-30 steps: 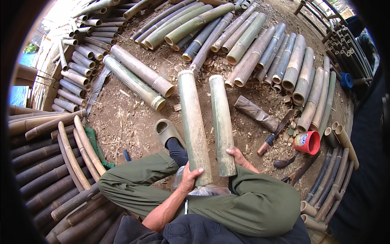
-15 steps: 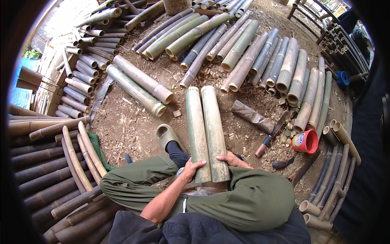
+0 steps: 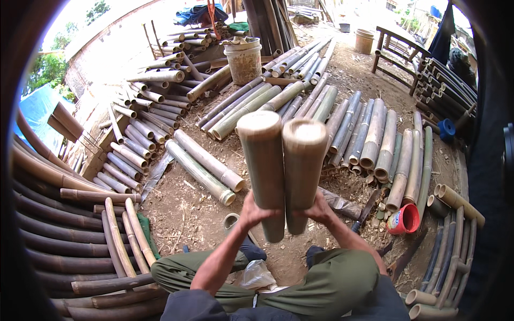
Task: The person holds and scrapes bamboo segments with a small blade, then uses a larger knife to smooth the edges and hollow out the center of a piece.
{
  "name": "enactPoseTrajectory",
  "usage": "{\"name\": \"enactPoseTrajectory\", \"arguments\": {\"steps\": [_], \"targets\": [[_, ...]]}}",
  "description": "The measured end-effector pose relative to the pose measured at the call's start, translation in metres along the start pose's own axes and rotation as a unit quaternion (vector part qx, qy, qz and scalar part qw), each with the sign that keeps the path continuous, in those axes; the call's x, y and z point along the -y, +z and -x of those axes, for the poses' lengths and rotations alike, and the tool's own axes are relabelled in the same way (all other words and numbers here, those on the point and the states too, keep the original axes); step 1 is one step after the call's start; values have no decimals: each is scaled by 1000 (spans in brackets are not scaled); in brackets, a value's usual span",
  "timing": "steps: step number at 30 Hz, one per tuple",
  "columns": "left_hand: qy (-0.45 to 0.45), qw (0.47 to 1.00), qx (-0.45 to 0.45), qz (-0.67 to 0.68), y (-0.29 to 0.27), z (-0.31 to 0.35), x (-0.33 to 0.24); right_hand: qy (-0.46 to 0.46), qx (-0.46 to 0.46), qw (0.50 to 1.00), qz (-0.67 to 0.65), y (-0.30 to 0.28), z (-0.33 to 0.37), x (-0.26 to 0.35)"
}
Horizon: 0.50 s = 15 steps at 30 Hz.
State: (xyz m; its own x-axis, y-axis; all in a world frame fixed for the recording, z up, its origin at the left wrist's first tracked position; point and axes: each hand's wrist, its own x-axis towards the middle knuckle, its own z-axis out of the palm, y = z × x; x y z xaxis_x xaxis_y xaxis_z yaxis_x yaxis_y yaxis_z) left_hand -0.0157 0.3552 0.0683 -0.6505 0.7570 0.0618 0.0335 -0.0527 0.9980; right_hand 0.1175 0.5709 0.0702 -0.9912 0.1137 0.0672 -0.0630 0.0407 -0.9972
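Head view. We record two cut bamboo tubes, raised upright side by side, a thin gap showing between their lower parts. Our left hand point(image 3: 256, 213) is closed around the lower part of the left tube point(image 3: 261, 166); our right hand point(image 3: 319, 211) grips the right tube point(image 3: 305, 171) likewise. Below the hands, between our knees: one clear plastic bag point(image 3: 258, 275). Left of and beyond the left hand, on the ground: one greenish bamboo length point(image 3: 199, 173), one paler length point(image 3: 210, 160) beside it. Farther left: a stack of dark bamboo poles point(image 3: 72, 243). Just right of the right hand: one brown wrapped piece point(image 3: 341, 204); farther right, one red container point(image 3: 403, 219), tipped on its side. Well beyond both hands: one stained bucket point(image 3: 242, 62).
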Motion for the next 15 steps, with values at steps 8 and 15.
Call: {"name": "enactPoseTrajectory", "arguments": {"steps": [8, 15], "targets": [[2, 998, 58, -40, -21, -5, 39, -194, -27, 934, 300, -4, -9, -51], [93, 983, 65, -144, -19, 19, 34, -155, 30, 979, 130, 1, 10, -63]]}}
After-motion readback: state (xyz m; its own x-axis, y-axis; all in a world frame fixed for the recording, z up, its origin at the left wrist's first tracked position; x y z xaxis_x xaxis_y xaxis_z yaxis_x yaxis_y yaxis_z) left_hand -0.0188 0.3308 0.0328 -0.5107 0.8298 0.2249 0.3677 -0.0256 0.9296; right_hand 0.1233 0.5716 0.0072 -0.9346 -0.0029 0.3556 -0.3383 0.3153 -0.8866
